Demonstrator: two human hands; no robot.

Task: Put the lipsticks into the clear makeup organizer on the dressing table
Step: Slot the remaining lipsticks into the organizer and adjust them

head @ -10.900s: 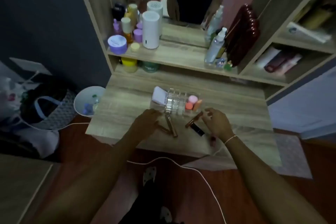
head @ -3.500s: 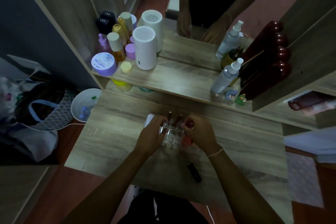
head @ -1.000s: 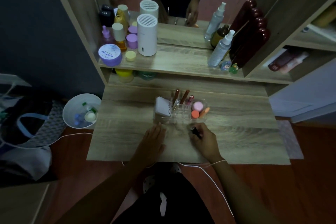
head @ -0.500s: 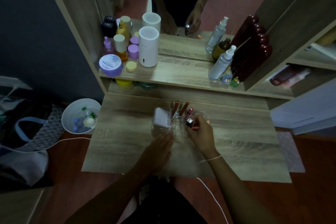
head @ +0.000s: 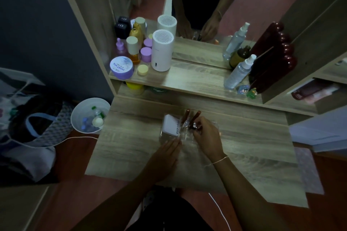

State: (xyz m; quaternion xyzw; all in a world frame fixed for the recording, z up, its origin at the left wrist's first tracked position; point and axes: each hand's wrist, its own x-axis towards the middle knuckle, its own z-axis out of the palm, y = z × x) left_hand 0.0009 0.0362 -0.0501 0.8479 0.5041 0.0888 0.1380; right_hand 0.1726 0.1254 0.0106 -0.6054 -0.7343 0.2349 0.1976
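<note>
The clear makeup organizer [head: 183,134] stands on the wooden dressing table [head: 244,148], with a white box [head: 170,126] in its left part. Two brown lipsticks [head: 186,115] stand upright in its back slots. My right hand [head: 206,135] is over the organizer's right side, fingers closed on a dark lipstick [head: 194,126] that points down into a slot. My left hand [head: 163,157] lies flat on the table, fingertips against the organizer's front edge. The organizer's right compartments are hidden under my right hand.
A shelf above holds a white cylinder [head: 162,49], a purple jar [head: 121,66], bottles and two spray bottles [head: 237,73], with a mirror behind. A white bin [head: 88,116] and a bag [head: 30,127] sit on the floor to the left. A white cable [head: 219,210] runs below the table.
My right hand has carried the dark lipstick from the table front up over the organizer and lowered it toward a slot. My left hand has slid forward to the organizer's front.
</note>
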